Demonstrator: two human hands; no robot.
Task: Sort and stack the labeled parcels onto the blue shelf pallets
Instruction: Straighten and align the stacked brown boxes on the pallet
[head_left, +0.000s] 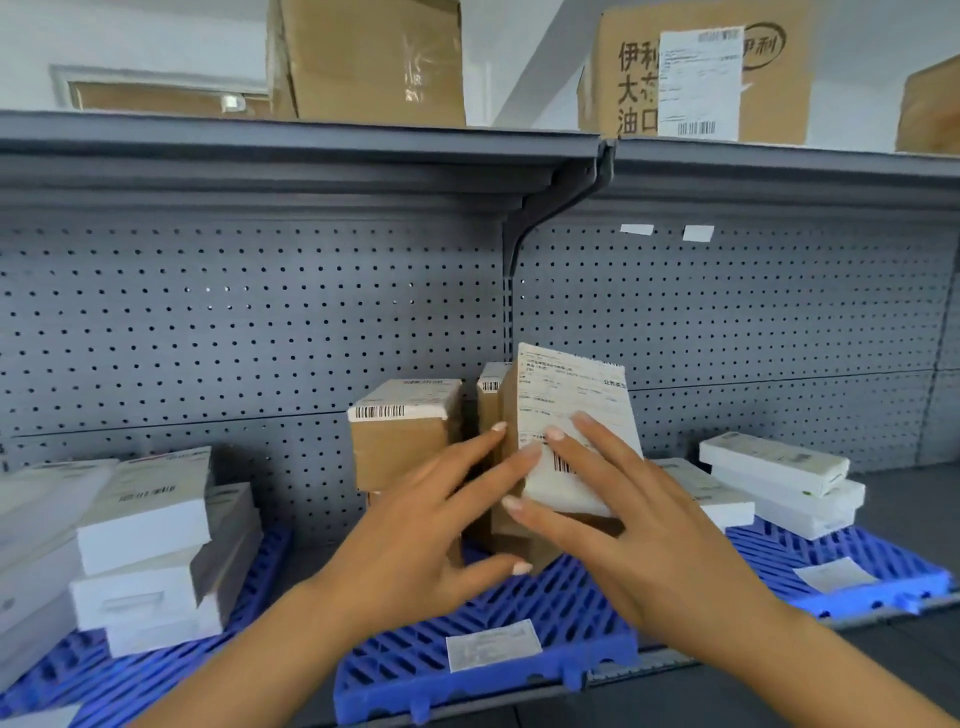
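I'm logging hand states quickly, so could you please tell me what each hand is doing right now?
Left hand: open, straight fingers against the brown parcel.
Right hand: open, fingers flat on its shipping label.

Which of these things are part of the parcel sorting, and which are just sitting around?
Part of the job: labelled parcel; left hand; right hand; brown parcel stack; left white boxes; right white boxes; blue pallet.
Just there: top-shelf cartons; pegboard panel; paper tags.
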